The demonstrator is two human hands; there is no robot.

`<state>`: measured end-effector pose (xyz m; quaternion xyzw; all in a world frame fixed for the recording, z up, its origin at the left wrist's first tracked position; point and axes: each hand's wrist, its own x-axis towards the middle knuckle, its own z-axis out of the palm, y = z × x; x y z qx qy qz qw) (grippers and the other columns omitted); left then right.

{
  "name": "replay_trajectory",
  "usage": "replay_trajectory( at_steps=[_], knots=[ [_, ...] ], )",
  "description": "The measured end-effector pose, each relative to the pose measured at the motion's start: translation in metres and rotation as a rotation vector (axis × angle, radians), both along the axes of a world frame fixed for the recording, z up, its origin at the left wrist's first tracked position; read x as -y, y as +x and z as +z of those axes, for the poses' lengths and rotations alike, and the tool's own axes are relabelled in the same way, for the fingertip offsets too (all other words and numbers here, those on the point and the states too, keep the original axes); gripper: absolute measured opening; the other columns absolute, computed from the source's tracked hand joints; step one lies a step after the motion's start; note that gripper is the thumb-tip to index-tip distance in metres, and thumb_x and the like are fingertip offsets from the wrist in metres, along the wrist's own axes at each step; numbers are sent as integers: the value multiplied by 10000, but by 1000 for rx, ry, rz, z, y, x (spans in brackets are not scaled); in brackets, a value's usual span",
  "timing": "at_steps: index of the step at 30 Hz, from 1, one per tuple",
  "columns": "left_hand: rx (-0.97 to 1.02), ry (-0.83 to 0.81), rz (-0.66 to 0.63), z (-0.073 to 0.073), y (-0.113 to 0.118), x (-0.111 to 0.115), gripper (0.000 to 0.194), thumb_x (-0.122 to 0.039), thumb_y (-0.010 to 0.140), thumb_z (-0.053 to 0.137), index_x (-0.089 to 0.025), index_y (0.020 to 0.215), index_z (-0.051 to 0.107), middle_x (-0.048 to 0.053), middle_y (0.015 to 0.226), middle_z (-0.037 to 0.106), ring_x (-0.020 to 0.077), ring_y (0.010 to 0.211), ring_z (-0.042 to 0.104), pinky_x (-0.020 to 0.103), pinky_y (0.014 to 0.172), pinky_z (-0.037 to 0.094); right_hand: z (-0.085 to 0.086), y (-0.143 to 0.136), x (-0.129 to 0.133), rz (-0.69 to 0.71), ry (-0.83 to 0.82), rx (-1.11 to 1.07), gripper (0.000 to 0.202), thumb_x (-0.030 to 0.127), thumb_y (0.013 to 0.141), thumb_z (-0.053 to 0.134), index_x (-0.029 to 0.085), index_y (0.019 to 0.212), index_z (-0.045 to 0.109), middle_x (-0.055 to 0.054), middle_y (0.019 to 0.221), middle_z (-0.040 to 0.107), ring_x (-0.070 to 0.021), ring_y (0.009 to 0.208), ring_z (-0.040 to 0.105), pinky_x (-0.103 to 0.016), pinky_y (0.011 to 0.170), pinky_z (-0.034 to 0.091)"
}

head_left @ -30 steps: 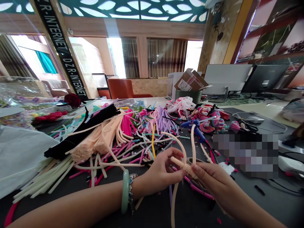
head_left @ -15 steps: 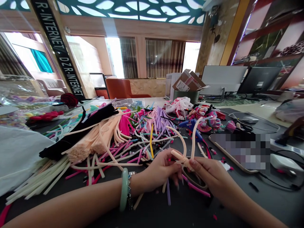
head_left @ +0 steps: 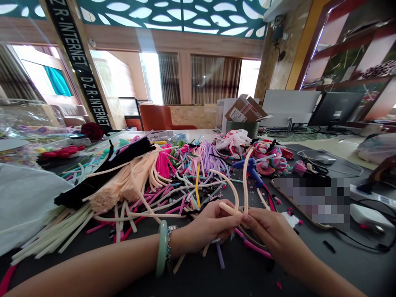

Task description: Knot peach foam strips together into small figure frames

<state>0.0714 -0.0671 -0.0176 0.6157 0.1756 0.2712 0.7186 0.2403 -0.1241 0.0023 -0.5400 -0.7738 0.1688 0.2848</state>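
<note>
Both hands are pinching a peach fuzzy-stem piece (head_left: 246, 185) above the dark surface (head_left: 148, 280): the left hand (head_left: 212, 226) is closing thumb and fingers on its short end, and the right hand (head_left: 270, 227) is gripping just beside it, at the foot of the upright strand. Compared with half a second ago, the fingertips are sitting closer together and covering the wrapped middle that was showing between them. Near its top, the upright strand is now standing straighter rather than bowing to the right, while its neighbour is still arching over to the left.

Trimmings are littering the surface (a few pink scraps are lying by the right forearm). Beyond it, an orange chair (head_left: 154, 117) is standing below curtained windows (head_left: 216, 78), and a lettered banner (head_left: 83, 70) is slanting down on the left.

On the left, a peach bundle (head_left: 123, 187) is lying alongside a black bundle (head_left: 105, 177); a purple bundle (head_left: 210, 156) is resting farther back. A blue glue gun (head_left: 254, 175) is lying behind the upright strand, which is partly crossing it. Right of the hands, a pale-rimmed flat device (head_left: 298, 209) is showing a pixelated face. Fingers are hiding the joint itself.
</note>
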Motion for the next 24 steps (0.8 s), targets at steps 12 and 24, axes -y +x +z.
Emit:
replay_trajectory(
  at_steps=[12,24],
  knots=[
    [-23,88,82,-1,-1,-2,267,-373,799,617,-156,767,466,-81,445,438,41,358,386,144,350,267,-2,-2,3,-7,69,-20,420,418,934,340,179,607,454,21,568,463,-101,526,400,-225,515,281],
    [15,119,134,-2,-1,-1,275,-390,787,625,-158,748,483,-75,466,445,50,381,409,158,371,303,5,-4,7,-144,-49,-144,412,519,854,442,191,698,638,8,606,577,-134,587,493,-241,546,348]
  ],
)
